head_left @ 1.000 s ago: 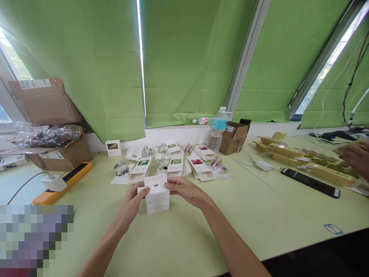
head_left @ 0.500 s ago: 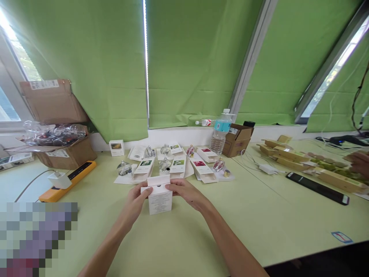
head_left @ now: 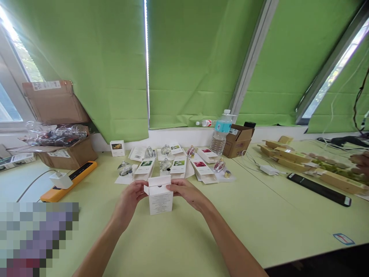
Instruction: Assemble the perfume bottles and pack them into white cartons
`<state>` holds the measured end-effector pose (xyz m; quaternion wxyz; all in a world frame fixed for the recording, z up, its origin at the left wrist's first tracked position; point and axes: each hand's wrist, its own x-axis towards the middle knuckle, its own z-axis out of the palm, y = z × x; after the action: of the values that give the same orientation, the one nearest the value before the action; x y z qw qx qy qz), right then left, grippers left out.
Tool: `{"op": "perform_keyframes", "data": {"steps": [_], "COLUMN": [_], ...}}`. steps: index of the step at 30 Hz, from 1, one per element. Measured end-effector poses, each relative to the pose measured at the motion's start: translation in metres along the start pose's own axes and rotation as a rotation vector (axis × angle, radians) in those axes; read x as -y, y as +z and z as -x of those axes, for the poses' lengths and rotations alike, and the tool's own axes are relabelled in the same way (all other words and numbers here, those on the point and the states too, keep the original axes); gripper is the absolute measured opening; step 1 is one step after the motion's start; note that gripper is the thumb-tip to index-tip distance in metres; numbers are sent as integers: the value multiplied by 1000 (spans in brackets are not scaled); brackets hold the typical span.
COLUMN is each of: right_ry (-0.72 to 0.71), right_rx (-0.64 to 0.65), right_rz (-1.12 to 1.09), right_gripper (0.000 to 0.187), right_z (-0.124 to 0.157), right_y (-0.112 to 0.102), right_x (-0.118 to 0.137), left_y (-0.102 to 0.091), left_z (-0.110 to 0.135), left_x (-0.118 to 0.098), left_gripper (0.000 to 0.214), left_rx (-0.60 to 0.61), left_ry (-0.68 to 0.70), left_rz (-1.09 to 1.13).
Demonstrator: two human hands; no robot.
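A small white carton stands upright on the table in front of me, printed with fine text on its near face. Its top lid flap is raised, and a small side flap sticks out on the left. My right hand grips the carton's upper right corner, thumb on the top edge and fingers behind. At the left side flap is my left hand, its fingers curled against the flap's edge and partly hidden. Just behind the carton lie flat white boxes with flower pictures and clear glass bottles.
Pink glass bottles and a gold cap lie behind to the right. A large water bottle stands by a brown box. An orange power strip is at left. A black phone-like slab lies right, near another person's hand.
My left thumb has come off the carton's top, and the left hand has shifted slightly left to the side flap, which now stands out. My right hand keeps its grip.
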<state>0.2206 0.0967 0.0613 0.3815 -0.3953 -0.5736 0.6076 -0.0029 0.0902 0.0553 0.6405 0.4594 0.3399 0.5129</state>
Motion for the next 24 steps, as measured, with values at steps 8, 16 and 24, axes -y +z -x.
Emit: {"op": "perform_keyframes", "data": {"steps": [8,16,24], "right_ry": [-4,-3,-3], "right_rx": [8,3,-1], "right_rz": [9,2,-5], "right_gripper": [31,36,34], "right_z": [1,2,3], "right_y": [1,2,2], "right_x": [2,4,5], "left_y": [-4,3,8], "left_z": [-6,-4,-2], "left_x": [14,11,11], "left_gripper": [23,32,33], "left_rx": [85,132,93], "left_ry": [-175,-186,-157], "left_rz": [163,139,57]}}
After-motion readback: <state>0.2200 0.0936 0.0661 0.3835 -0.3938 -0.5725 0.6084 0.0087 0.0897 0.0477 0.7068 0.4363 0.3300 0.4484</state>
